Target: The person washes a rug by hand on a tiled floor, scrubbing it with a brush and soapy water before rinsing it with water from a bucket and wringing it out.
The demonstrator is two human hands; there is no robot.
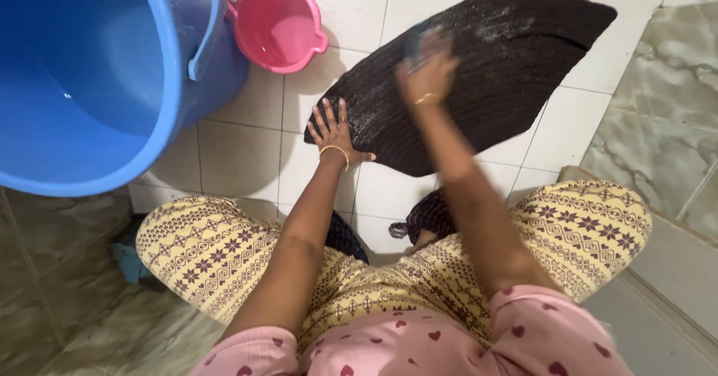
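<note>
A dark brown, wet, ribbed cloth [493, 84] lies spread flat on the white tiled floor [239, 152]. My left hand [334, 131] rests flat with fingers apart on the cloth's near left corner, pinning it down. My right hand [426, 66] is on the middle of the cloth, blurred by motion; I cannot tell whether it holds anything. Both wrists wear gold bangles. I am squatting, with yellow patterned trousers over my knees [217, 249].
A large blue bucket [90, 77] with water stands at the left. A small pink mug [278, 23] sits beside it on the tiles. A marble-patterned wall [666, 107] and a low ledge close off the right. More dark cloth [430, 215] lies between my knees.
</note>
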